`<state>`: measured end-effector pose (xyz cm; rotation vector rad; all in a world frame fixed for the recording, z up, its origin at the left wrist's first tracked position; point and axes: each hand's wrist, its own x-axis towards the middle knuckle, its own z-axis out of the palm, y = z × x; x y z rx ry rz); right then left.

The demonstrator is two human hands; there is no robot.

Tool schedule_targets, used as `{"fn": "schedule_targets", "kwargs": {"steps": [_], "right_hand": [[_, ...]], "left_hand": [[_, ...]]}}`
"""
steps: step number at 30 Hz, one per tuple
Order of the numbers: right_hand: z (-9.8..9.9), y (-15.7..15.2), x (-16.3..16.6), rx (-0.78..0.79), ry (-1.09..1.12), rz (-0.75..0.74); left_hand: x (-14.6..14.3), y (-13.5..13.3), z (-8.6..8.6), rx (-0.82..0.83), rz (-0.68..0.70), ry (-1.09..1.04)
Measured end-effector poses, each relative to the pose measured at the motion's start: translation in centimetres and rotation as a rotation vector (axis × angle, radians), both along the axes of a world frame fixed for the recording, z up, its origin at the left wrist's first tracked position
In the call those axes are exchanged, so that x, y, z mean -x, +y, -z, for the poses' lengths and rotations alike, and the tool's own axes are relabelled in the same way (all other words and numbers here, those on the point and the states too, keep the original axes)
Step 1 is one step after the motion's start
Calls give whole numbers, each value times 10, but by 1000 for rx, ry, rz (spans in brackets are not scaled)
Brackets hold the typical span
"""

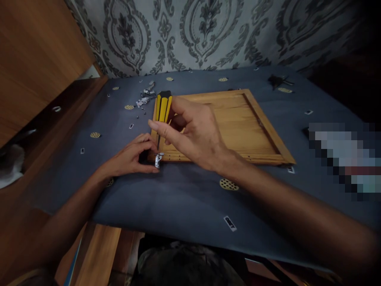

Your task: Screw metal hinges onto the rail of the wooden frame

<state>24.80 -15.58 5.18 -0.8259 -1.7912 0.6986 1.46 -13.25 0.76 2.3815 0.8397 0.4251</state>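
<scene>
A yellow and black screwdriver stands nearly upright in my right hand, its shaft pointing down at a metal hinge. That hinge sits on the near left corner of a wooden panel with a raised frame. My left hand is curled around the hinge, with the thumb at its near end and the fingers on the far side. Small dark holes run along the panel's near edge. Whether the screwdriver tip touches a screw is too small to tell.
Several more metal hinges lie in a heap behind the panel's left side, with small screws nearby. A dark tool lies at the back right. A blue patterned cloth covers the surface. Wooden furniture rises at the left.
</scene>
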Motion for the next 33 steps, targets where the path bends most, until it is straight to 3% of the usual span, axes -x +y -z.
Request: {"fn": "schedule_targets", "kwargs": {"steps": [8, 24, 33], "right_hand": [[16, 7, 2, 7, -44, -41], [18, 7, 3, 34, -8, -72], [15, 7, 4, 11, -47, -82]], "left_hand": [[-2, -1, -2, -8, 16, -25], [-4, -2, -5, -34, 20, -32], [1, 1, 4, -35, 11, -38]]}}
